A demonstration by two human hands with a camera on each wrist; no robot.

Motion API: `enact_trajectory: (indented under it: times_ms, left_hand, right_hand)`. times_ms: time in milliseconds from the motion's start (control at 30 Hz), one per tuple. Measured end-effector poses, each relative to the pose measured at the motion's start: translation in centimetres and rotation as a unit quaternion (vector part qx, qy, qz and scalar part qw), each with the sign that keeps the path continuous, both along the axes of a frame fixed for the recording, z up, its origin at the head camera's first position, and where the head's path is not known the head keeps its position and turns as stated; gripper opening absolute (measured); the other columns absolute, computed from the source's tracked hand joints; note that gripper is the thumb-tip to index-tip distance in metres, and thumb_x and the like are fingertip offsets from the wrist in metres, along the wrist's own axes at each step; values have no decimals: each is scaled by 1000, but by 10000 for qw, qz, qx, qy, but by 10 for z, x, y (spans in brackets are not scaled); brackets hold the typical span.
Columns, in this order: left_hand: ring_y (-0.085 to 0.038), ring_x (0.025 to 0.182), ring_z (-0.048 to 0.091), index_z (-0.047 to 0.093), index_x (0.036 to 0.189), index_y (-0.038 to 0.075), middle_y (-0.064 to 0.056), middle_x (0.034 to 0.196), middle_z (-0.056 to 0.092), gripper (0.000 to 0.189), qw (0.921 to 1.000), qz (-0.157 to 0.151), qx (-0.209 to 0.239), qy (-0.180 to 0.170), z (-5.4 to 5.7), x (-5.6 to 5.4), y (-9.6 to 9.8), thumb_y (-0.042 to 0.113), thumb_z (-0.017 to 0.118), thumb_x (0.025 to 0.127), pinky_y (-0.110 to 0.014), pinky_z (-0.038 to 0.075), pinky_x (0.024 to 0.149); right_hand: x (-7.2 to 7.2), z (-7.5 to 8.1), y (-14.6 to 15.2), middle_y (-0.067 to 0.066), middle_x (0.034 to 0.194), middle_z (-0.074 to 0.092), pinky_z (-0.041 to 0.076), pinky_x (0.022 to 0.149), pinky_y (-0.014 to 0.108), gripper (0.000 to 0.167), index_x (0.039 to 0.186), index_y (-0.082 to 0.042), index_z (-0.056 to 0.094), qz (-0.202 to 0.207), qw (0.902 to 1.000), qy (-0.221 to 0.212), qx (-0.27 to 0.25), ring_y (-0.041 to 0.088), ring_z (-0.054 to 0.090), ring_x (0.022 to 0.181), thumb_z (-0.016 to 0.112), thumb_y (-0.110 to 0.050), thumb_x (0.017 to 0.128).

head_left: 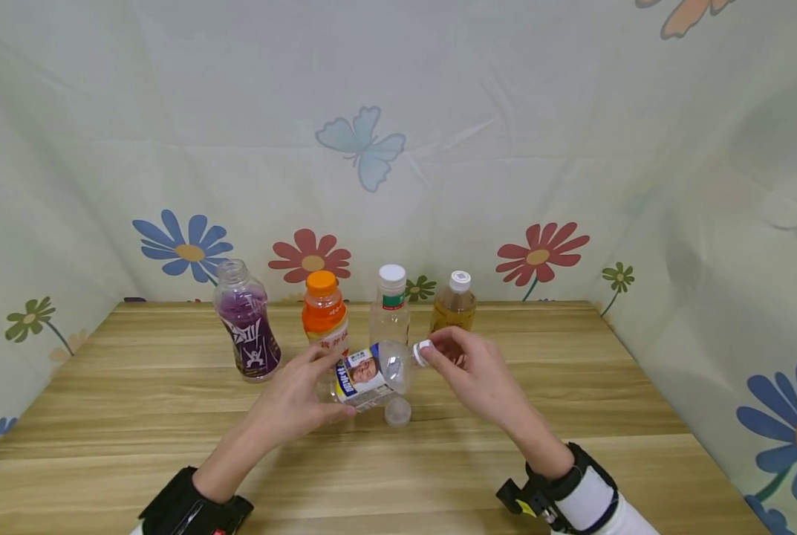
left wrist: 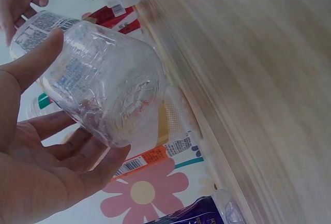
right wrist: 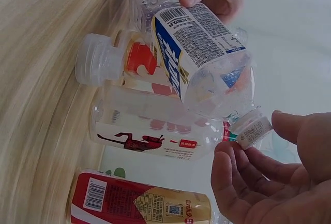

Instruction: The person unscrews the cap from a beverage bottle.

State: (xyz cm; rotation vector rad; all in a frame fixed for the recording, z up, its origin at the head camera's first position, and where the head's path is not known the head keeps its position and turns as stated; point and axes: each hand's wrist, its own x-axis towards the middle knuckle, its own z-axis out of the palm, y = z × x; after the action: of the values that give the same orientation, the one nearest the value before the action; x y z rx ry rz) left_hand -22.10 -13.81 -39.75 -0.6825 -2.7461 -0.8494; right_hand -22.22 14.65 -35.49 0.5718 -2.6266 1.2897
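Note:
A clear plastic bottle (head_left: pixel 395 365) with a blue-and-white label lies tilted in the air above the table, its neck toward the right. My left hand (head_left: pixel 302 391) grips it round the base end, thumb on the near side and fingers behind, as the left wrist view shows. At the neck is a white cap (right wrist: pixel 253 130) with printing on its top. My right hand (head_left: pixel 478 375) pinches this cap between thumb and fingers. In the right wrist view, part of the bottle's label (right wrist: pixel 194 43) faces the camera. Beneath the bottle, a translucent cap (head_left: pixel 398 411) rests on the table.
Behind my hands stand a capless purple-labelled bottle (head_left: pixel 247 327), an orange-capped bottle (head_left: pixel 323 308), a clear white-capped bottle (head_left: pixel 390 312) and a white-capped bottle of amber colour (head_left: pixel 453 306). The wooden table (head_left: pixel 171 416) ends at a flowered curtain (head_left: pixel 238 148).

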Motion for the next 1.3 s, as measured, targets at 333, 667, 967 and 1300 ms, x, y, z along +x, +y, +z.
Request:
enact_trajectory:
  times_ms: [333,667,967,1300]
  left_hand:
    - [-38,130,53,54,148,4,-18,151,50,91,10000,-28,2,32,1,0,1,28,97,71,-58,44,106]
    - [-38,130,53,54,148,4,-18,151,50,91,10000,-29,13,55,1,1,0,27,97,71,-58,44,106]
    - [-38,129,54,55,148,6,-18,150,51,91,10000,-12,22,-12,1,1,0,26,97,71,-58,44,106]
    - [-37,129,54,54,149,8,-17,149,51,92,10000,-13,-1,-3,0,-1,-1,28,97,70,-57,45,106]
  right_hand:
    - [1,0,1,2,95,66,54,68,29,24,116,-4,69,132,9999,97,-19,18,59,80,71,-20,99]
    - [3,0,1,7,104,69,59,78,33,25,119,-1,67,326,9991,205,-183,20,64,90,73,-6,95]
    - [3,1,1,6,107,70,59,81,36,27,118,-2,68,371,9988,285,-126,20,65,94,76,-2,92]
    - [3,2,1,6,108,70,60,81,37,30,113,-4,69,445,9982,360,-162,20,68,91,78,6,87]
